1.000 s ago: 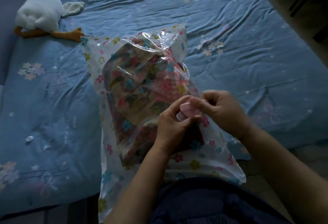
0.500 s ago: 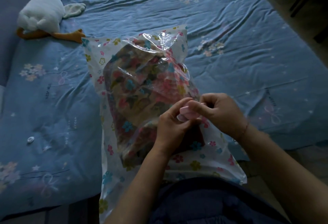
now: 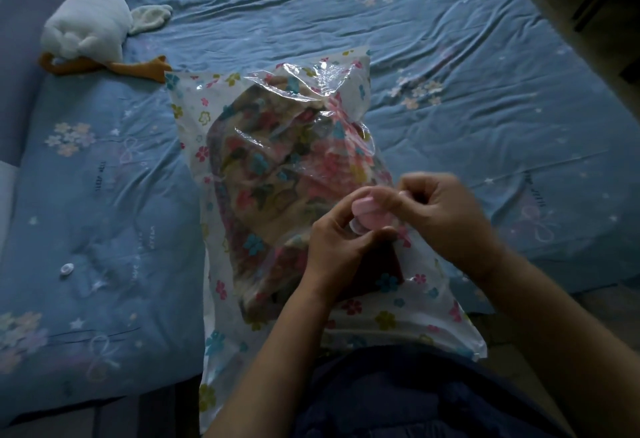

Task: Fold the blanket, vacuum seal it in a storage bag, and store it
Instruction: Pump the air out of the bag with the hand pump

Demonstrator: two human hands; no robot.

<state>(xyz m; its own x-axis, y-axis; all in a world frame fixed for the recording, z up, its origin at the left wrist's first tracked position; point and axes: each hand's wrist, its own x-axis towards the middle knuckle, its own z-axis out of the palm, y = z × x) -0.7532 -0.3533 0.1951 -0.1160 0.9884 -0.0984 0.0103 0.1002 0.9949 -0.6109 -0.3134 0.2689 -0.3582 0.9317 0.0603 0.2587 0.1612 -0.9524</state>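
Here, in the head view, the flower-printed storage bag (image 3: 384,319) lies lengthwise on the blue bed (image 3: 450,39), its near end hanging over the edge toward the person's lap. The folded blanket (image 3: 277,174) is already inside it, and the plastic around it is loose and puffy, so by my reading no air has been drawn out yet. Both hands meet at the pink valve cap (image 3: 367,207) on the bag's upper face. The left hand (image 3: 341,254) has its fingers (image 3: 337,221) curled round the cap's lower part from the near side. The right hand (image 3: 446,219), somewhat blurred, pinches the top from the far side with its fingers (image 3: 391,200) together on it.

The step looks like working the cap on the valve. It would go best with the left hand bracing the base against the blanket so the thin film does not twist, while the right turns or lifts the cap squarely. Whether the bag's zip end is closed cannot be told; it should be checked before suction.

A plush goose (image 3: 86,28) lies at the far left, and a small white clip (image 3: 67,268) sits on the bed well apart from the bag
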